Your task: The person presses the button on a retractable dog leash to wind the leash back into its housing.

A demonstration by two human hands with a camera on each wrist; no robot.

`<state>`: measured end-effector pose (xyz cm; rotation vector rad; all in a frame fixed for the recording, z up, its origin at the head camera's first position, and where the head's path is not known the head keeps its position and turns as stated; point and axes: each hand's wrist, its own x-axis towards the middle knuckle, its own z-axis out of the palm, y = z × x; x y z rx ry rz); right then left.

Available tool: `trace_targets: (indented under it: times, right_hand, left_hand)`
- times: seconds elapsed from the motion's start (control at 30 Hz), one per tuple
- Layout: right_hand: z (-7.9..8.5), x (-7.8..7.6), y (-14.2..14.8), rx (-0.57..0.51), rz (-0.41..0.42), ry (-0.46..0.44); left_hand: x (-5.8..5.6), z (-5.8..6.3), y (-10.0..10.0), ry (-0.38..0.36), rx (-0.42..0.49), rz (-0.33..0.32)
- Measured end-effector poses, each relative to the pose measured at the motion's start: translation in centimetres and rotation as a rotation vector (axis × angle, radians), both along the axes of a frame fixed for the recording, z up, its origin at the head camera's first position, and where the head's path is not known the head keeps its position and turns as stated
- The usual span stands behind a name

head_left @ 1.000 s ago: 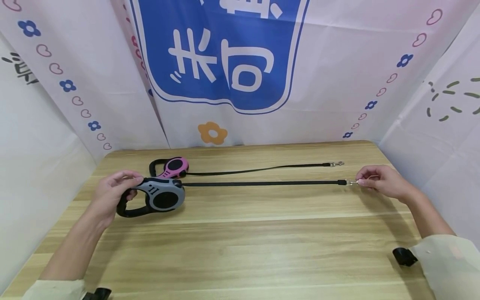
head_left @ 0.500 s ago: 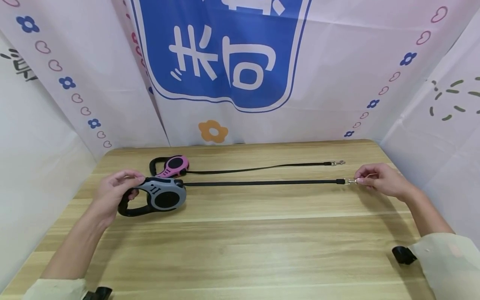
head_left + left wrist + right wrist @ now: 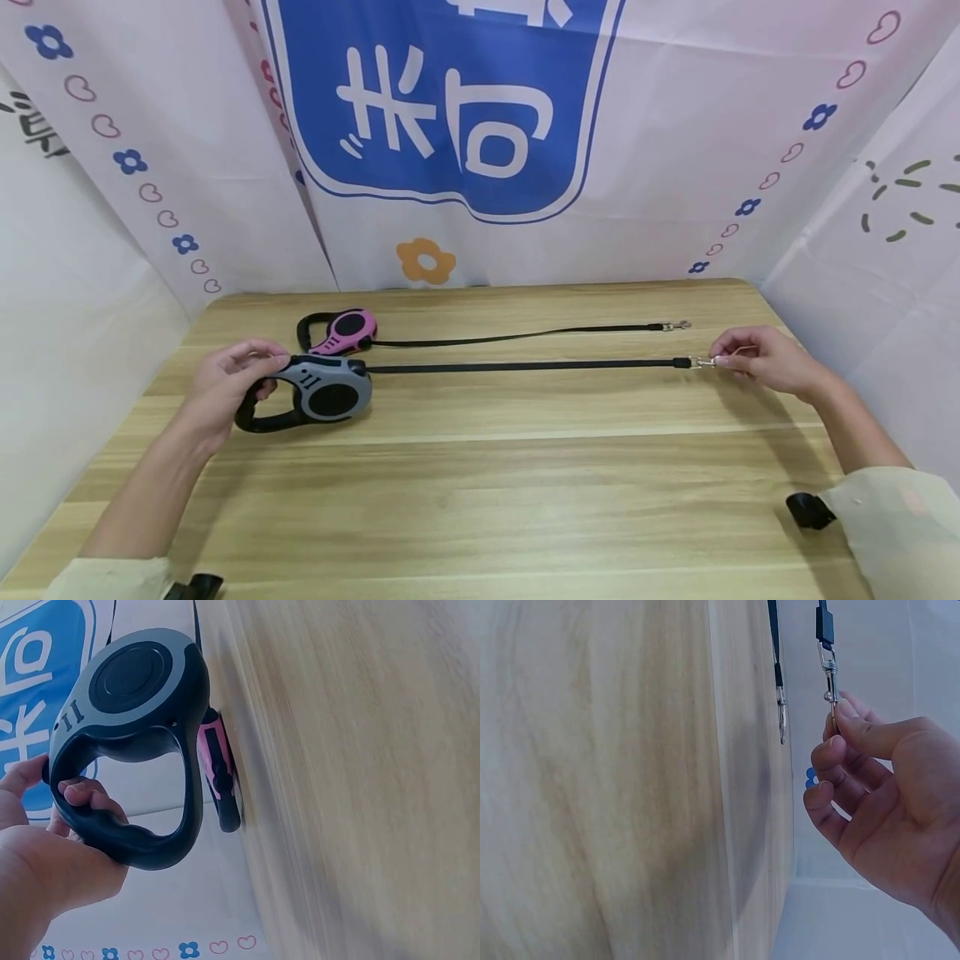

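Note:
A grey and black retractable dog leash (image 3: 333,398) is held by its handle in my left hand (image 3: 225,387), fingers curled through the loop and thumb near the top button in the left wrist view. Its black strap (image 3: 525,366) runs straight and taut to the right. At the far end, thumb and fingertips of my right hand (image 3: 765,360) pinch the silver metal clip (image 3: 830,679). Just behind lies a pink and black retractable leash (image 3: 351,331) on the table, its strap (image 3: 517,336) laid out to the right and ending in another clip (image 3: 677,326).
The wooden table (image 3: 465,508) reaches back to a white cloth backdrop (image 3: 660,150) with a blue emblem and printed flowers. White cloth walls stand at both sides. A black device (image 3: 810,510) sits at the right sleeve's cuff, another (image 3: 195,587) at the left.
Both hands keep their grip and the strap stays stretched. The head view shifts only very slightly; nothing else visibly moves.

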<state>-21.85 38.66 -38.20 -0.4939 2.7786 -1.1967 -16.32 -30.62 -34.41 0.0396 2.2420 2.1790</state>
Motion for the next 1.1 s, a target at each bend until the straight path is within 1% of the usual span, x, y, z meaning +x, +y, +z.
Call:
trace_targets:
  times: [0.13,0.3,0.53,0.77,1.1]
  right_hand:
    - [-0.05,0.02,0.1,-0.002,0.006,0.005]
    - [-0.04,0.07,0.05,0.005,0.009,0.006]
    - [0.12,0.15,-0.18,0.001,0.013,0.02]
    - [0.18,0.09,-0.13,0.008,0.008,0.027]
    - [0.44,0.13,-0.57,0.024,0.023,0.043]
  left_hand:
    - [-0.05,-0.14,-0.05,-0.007,-0.02,-0.003]
    - [-0.04,-0.29,-0.13,-0.006,-0.022,-0.005]
    - [-0.11,-0.08,0.0,-0.019,-0.058,-0.021]
    - [-0.15,0.05,0.01,-0.026,-0.06,-0.031]
    - [-0.01,-0.18,0.25,-0.012,-0.063,-0.057]
